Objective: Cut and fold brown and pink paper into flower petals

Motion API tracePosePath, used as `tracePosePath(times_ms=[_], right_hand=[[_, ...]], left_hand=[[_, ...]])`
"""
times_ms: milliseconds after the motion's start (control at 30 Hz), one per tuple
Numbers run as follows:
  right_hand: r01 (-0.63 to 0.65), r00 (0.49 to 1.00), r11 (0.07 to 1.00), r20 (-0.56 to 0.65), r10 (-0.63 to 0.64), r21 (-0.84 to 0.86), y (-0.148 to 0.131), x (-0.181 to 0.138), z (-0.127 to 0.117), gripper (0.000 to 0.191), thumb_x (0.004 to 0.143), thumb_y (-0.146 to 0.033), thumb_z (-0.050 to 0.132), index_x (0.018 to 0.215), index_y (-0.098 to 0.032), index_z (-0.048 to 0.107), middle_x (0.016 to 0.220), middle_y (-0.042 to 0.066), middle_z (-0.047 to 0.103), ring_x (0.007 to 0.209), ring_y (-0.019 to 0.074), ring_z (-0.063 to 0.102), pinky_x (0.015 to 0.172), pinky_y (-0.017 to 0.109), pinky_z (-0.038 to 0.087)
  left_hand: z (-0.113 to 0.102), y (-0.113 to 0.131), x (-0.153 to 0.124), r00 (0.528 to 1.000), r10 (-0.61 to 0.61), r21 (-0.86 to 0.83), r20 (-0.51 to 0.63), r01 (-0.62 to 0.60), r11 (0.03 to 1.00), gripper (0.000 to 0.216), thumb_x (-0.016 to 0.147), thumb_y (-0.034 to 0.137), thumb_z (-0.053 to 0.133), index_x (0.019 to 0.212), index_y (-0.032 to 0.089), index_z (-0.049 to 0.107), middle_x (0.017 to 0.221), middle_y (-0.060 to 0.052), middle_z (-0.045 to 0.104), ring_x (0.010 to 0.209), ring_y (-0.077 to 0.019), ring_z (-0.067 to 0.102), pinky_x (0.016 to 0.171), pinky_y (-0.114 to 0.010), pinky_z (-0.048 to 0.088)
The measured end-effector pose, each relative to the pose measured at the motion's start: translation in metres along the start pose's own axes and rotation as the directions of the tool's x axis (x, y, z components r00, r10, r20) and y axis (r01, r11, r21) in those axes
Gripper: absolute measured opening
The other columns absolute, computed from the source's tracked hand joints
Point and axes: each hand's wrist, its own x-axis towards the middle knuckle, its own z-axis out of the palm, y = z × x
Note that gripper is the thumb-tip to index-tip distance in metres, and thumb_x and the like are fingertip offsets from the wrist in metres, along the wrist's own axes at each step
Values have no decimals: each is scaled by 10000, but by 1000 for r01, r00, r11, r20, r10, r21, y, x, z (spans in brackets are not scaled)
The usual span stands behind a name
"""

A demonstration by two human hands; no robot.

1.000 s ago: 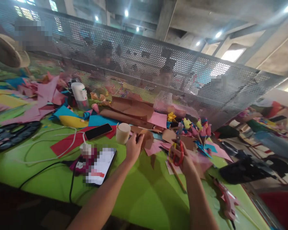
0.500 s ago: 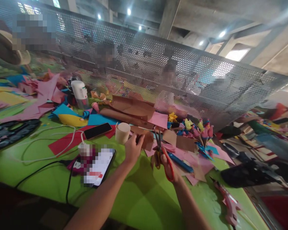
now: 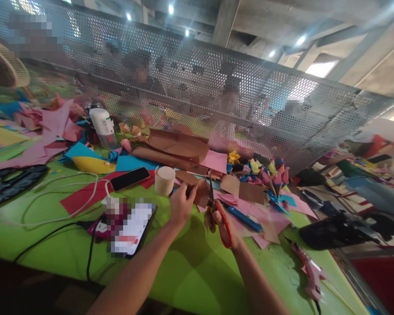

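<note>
Fingers of the left hand (image 3: 180, 203) are pinched together on a brown paper piece (image 3: 202, 192), thumb against fingertips, just right of the cream cup (image 3: 164, 180). The piece is raised off the green table (image 3: 190, 271); I judge this keeps its edge free for the blades. Fingers of the right hand (image 3: 225, 225) are threaded through the red loops of the scissors (image 3: 216, 208) and curled closed on them. The scissors stand right of the cup, with the blades pointing up and away and their tips against the right edge of the brown piece. The blades look nearly together, though I cannot tell whether paper lies between them. Both forearms reach in from the near edge, so the work sits close in front of the cup.

Count, taken from the cup:
- Scissors: one, in the right hand.
- Phones: two. A black phone (image 3: 130, 178) lies face up just left of the cup; a second phone (image 3: 131, 227) lies nearer than the cup, to its left, with its screen lit.
- Cables: two, one white cable (image 3: 68, 205) and one black cable (image 3: 52, 236), both well left of the cup.
- Blue pen (image 3: 244, 218): one, right of the cup and beyond the scissors, lying on pink scraps.
- Pink glue gun (image 3: 310, 271): one, far right of the cup, flat on the table.
- Loose paper scraps: too many and too overlapped to count.
</note>
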Motion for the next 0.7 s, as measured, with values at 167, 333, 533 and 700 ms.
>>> tracePosePath(times_ms=[167, 333, 533, 700], right_hand=[[-4, 1000, 1000, -13, 4, 16, -3, -1, 2, 508, 903, -716, 464, 1021, -223, 488, 614, -62, 439, 493, 114, 403, 434, 213, 321], [4, 1000, 1000, -23, -4, 29, -7, 1, 4, 504, 885, -731, 481, 958, -232, 471, 555, -76, 425, 449, 109, 391, 404, 202, 302], [33, 999, 999, -8, -33, 8, -12, 2, 3, 524, 897, -721, 476, 1041, -218, 489, 526, -87, 430, 409, 101, 381, 382, 197, 283], [-19, 999, 1000, -27, 19, -14, -12, 1, -1, 558, 865, -743, 506, 1056, -219, 495, 548, -80, 457, 401, 96, 380, 362, 192, 291]], left_hand=[[0, 0, 0, 1000, 4, -5, 0, -4, 1000, 206, 941, 389, 545, 848, 214, 604, 798, -69, 740, 730, -185, 692, 681, -257, 477], [0, -1, 0, 1000, -1, -17, -6, 1, 1000, 194, 933, 378, 552, 851, 213, 614, 780, -55, 730, 707, -177, 681, 663, -250, 473], [0, -2, 1, 1000, -9, -14, -8, 9, 1000, 197, 932, 382, 547, 847, 215, 608, 780, -49, 718, 711, -174, 668, 672, -253, 472], [-1, -2, 3, 1000, -2, 4, -25, 3, 1000, 217, 925, 384, 556, 795, 215, 591, 722, -33, 692, 678, -165, 648, 637, -244, 450]])
